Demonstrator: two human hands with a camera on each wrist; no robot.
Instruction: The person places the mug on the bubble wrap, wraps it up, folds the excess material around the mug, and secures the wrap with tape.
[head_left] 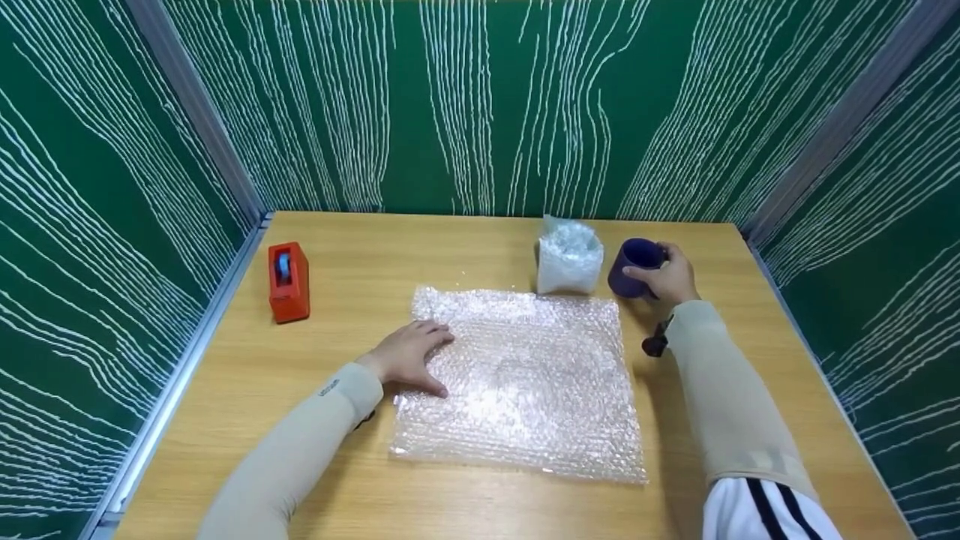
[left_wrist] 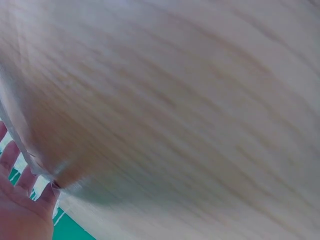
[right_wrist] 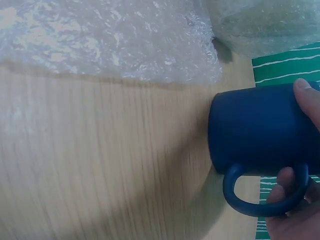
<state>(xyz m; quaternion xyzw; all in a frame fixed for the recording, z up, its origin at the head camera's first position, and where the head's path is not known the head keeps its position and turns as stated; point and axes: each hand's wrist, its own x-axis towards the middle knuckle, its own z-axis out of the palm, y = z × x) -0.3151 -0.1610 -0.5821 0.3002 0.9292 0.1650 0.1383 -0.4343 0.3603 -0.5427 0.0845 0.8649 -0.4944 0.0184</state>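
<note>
right hand (head_left: 670, 279) grips dark blue handled mug (right_wrist: 257, 128).

- The left wrist view is smeared with motion blur: the tabletop (left_wrist: 190, 100) shows only as streaked wood grain
- The left hand (left_wrist: 20, 205) is cut off by that picture's left and bottom edges, so only part of the palm and fingers shows
- In the right wrist view the right hand (right_wrist: 300, 200) is cropped at the right edge, and the mug (right_wrist: 255, 135) hides its mouth
- What the bubble-wrap bundle (head_left: 569, 256) holds cannot be told
</note>
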